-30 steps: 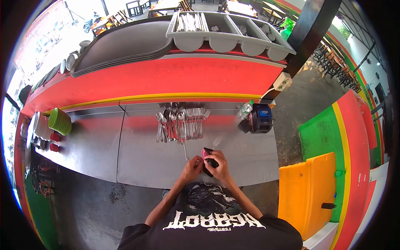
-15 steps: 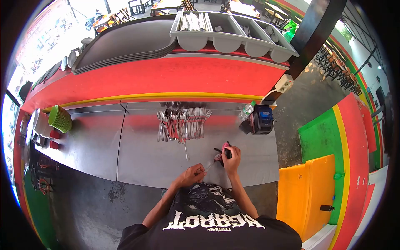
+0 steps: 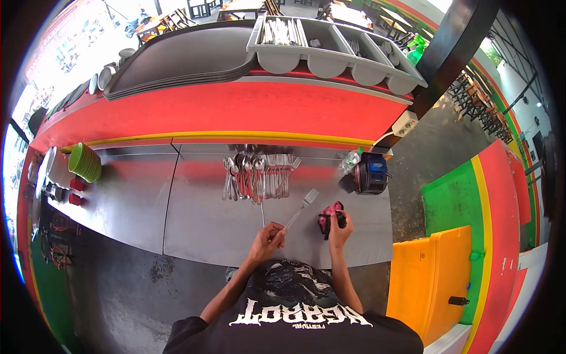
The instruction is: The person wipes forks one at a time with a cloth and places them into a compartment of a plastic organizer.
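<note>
My left hand (image 3: 270, 241) is closed on the handle end of a fork (image 3: 308, 199), whose tines point up and to the right over the steel counter (image 3: 203, 230). Bunched in my right hand (image 3: 340, 230) is a pink and black cloth (image 3: 330, 215), just right of the fork and apart from it. Beyond my hands lie several spoons (image 3: 239, 171) and several forks (image 3: 278, 168), side by side in a row. One long thin handle (image 3: 263, 213) sticks out of the row toward my left hand.
A dark blue and black bag (image 3: 371, 173) and a plastic bottle (image 3: 352, 158) stand at the back right. Green bowls (image 3: 85, 162) are stacked at the left. On the red ledge (image 3: 236, 109) rest dark trays (image 3: 183, 56) and a grey cutlery holder (image 3: 327, 69).
The fork has come out of the cloth, and its head now shows. My left hand has moved slightly up and left; my right hand with the cloth has shifted right.
</note>
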Demonstrator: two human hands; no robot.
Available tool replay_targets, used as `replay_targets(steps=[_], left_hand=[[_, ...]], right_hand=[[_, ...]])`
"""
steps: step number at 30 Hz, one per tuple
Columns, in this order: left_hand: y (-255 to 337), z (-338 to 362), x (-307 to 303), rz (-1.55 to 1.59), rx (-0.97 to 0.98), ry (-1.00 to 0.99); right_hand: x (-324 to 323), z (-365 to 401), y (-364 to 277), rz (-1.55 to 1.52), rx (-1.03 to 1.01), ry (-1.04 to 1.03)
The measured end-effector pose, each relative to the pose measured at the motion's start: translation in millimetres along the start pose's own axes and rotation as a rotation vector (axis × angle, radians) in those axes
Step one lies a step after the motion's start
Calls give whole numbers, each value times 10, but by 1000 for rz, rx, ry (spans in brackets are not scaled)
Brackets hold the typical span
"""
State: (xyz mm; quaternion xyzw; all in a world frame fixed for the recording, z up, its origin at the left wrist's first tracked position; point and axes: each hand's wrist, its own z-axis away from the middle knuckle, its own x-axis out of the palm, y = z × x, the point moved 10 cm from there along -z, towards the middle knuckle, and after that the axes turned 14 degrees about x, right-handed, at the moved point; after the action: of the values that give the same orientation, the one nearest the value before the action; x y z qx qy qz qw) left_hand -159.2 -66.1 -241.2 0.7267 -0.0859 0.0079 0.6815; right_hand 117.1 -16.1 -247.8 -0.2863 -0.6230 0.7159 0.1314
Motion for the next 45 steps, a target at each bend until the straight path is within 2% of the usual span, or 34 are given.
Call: replay_targets(steps=[4,8,9,11,12,14,17,20,23,26,29,33,36,40,43,45], left_hand=[[-90,-75,-99,-66,7,84],[-52,-143,-42,-137,57,87],[26,-160,0,-223,184,32],[159,-127,80,-393,440,-75],[136,-136,79,-416,374,-104],[203,-127,73,-459,243,-150],[240,-78,91,-315,79,-229],[290,8,106,-427,-33,-326],[324,91,163,-448,-12,-373],[196,171,282,-313,-9,-412],[222,175,359,-298,-94,-449],[456,133,501,-12,6,-484],[458,52,487,29,25,-424],[328,-44,408,69,23,-323],[305,-95,433,155,-18,-285],[241,-90,423,165,-68,-272]], right_hand=[[279,508,-490,-98,4,-233],[641,1070,-1140,-101,-319,-591],[715,1175,-1235,-73,-399,-674],[772,1214,-1253,-11,-516,-678],[805,1230,-1250,21,-577,-683],[774,1165,-1199,35,-599,-593],[704,1094,-1106,73,-661,-393],[671,873,-819,161,-611,-280],[540,618,-595,177,-542,-149],[336,408,-344,208,-475,-55],[79,149,0,207,-409,46],[-305,-267,657,158,-45,179],[-251,-353,1104,-412,472,-100],[154,21,559,-774,427,-646],[466,532,-23,-693,577,-929],[637,729,-33,-702,607,-1024]])
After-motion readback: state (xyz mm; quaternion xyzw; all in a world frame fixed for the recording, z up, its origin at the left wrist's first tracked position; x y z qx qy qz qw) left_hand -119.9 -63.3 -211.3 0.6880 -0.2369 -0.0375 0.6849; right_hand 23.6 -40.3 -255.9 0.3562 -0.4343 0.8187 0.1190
